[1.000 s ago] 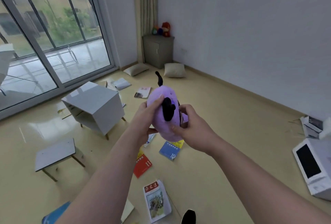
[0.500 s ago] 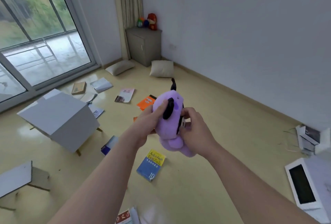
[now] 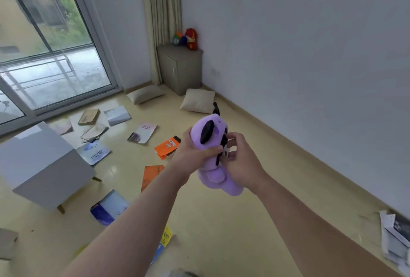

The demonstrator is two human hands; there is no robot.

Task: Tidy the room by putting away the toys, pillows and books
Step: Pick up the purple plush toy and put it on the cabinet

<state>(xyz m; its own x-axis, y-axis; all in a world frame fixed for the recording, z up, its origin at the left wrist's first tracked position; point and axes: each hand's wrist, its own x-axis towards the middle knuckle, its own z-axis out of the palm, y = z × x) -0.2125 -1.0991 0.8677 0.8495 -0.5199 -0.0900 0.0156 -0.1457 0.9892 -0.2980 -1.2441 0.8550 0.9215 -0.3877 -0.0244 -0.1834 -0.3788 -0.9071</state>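
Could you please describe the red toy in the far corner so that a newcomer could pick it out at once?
Look to the far corner where the curtain hangs; a grey cabinet stands right beside it. Three toys sit on top, and the red toy is the rightmost and tallest, beside the smaller green toy and blue toy.

Only the person's two arms show, bare along the whole visible forearm down to the left hand (image 3: 195, 154) and the right hand (image 3: 241, 161), both bare too.
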